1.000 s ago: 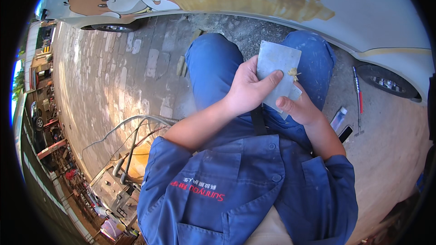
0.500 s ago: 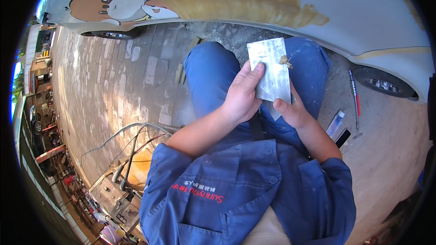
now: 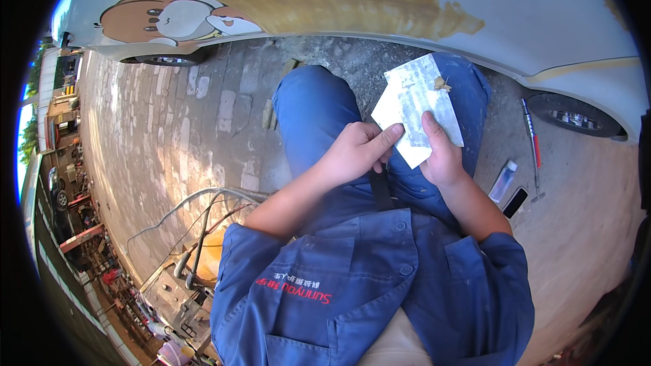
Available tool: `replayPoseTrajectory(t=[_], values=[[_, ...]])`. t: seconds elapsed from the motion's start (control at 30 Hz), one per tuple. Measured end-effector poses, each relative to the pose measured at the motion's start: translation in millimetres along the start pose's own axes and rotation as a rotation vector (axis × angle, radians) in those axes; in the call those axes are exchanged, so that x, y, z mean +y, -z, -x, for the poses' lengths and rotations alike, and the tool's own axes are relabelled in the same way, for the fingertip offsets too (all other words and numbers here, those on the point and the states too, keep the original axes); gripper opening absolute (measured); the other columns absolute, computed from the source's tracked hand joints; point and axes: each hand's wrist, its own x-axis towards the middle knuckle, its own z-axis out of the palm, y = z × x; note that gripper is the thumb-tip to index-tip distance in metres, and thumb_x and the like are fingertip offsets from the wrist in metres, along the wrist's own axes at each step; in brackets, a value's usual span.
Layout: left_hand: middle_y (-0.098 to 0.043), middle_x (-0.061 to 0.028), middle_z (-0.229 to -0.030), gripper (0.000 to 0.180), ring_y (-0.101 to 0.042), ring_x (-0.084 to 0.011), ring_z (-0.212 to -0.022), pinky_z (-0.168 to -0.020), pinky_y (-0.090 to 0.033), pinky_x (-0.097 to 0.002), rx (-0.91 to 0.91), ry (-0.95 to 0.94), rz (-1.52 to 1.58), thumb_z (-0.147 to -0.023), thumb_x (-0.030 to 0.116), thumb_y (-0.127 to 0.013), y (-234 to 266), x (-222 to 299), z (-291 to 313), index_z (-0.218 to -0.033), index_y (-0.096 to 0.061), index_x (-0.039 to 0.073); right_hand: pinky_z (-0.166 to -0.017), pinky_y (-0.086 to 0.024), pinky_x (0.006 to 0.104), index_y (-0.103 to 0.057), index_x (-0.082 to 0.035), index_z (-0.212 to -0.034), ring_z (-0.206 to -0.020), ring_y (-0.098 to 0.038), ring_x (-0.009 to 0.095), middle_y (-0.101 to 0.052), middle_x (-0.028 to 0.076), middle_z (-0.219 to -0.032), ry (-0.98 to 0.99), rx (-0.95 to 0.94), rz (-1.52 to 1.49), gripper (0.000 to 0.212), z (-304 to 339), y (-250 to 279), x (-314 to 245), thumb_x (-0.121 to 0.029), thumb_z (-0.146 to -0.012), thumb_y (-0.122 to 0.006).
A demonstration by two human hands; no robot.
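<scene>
In front of my knees I hold two thin metal putty spreaders, one overlapping the other. My right hand (image 3: 444, 157) is closed on the front spreader (image 3: 424, 103), its thumb flat on the grey-smeared face. A dab of tan putty (image 3: 441, 84) clings near that spreader's upper right edge. My left hand (image 3: 356, 154) pinches the edge of the rear spreader (image 3: 387, 110), which looks bright white in the light. The front spreader covers much of the rear one, and most of my right fingers are hidden behind the plates.
A vehicle's pale side panel (image 3: 522, 20) with tan filler (image 3: 325, 0) spans the far side, above a wheel (image 3: 576, 119). At right lie a long red-gripped tool (image 3: 536, 152), a clear bottle (image 3: 503, 181) and a black phone (image 3: 515, 202). Cables (image 3: 196, 247) and equipment (image 3: 173, 298) stand at left.
The spreaders have fanned apart and tilted, so the rear one shows at the left. My right thumb has moved up onto the front spreader; my left hand has slid lower.
</scene>
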Motion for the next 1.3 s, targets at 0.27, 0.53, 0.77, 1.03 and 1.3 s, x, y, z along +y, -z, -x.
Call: replayPoseTrajectory(t=[0.27,0.53,0.77,1.03,1.3], values=[[-0.074,-0.0108,-0.108,0.023,-0.073,-0.0187,-0.093,-0.085,-0.057,-0.0323,0.214,-0.318,0.824,-0.108,0.014,-0.052,1,-9,-15,-0.121,-0.062,-0.001,-0.114,-0.044,0.0488,-0.044,0.001,-0.151,-0.136,-0.055,0.030,-0.056,0.015,-0.146,0.090,-0.019,-0.166,0.045,0,7,-11,-0.012,-0.108,-0.051],[-0.074,-0.0066,-0.109,0.023,-0.070,-0.0116,-0.096,-0.085,-0.058,-0.0304,0.255,-0.430,0.454,-0.099,0.008,-0.070,5,14,-14,-0.120,-0.064,0.001,-0.119,-0.034,0.0460,-0.030,0.000,-0.159,-0.144,-0.043,0.028,-0.047,0.015,-0.153,-0.032,-0.295,0.233,0.069,29,2,-25,-0.011,-0.099,-0.061],[-0.073,-0.0079,-0.109,0.021,-0.069,-0.0112,-0.095,-0.086,-0.057,-0.0291,0.130,-0.385,0.461,-0.100,0.005,-0.066,-32,24,-9,-0.118,-0.061,-0.003,-0.116,-0.035,0.0378,-0.030,-0.002,-0.158,-0.141,-0.043,0.022,-0.049,0.011,-0.148,0.018,-0.305,0.261,0.068,32,-5,-21,-0.012,-0.097,-0.061],[-0.074,-0.0102,-0.108,0.021,-0.073,-0.0164,-0.092,-0.083,-0.060,-0.0315,-0.188,-0.143,0.731,-0.101,0.008,-0.064,-41,32,-37,-0.119,-0.063,-0.001,-0.113,-0.042,0.0383,-0.037,-0.002,-0.154,-0.135,-0.051,0.021,-0.053,0.011,-0.144,-0.079,-0.200,0.214,0.062,30,20,-15,-0.028,-0.103,-0.063],[-0.073,-0.0086,-0.094,0.018,-0.071,-0.0161,-0.075,-0.059,-0.058,-0.0310,-0.147,-0.251,0.682,-0.105,0.012,-0.053,-64,53,-84,-0.119,-0.059,0.002,-0.081,-0.058,0.0438,-0.054,0.008,-0.137,-0.097,-0.073,0.035,-0.072,0.022,-0.112,0.047,0.213,0.557,0.043,119,38,-51,-0.019,-0.105,-0.046]])
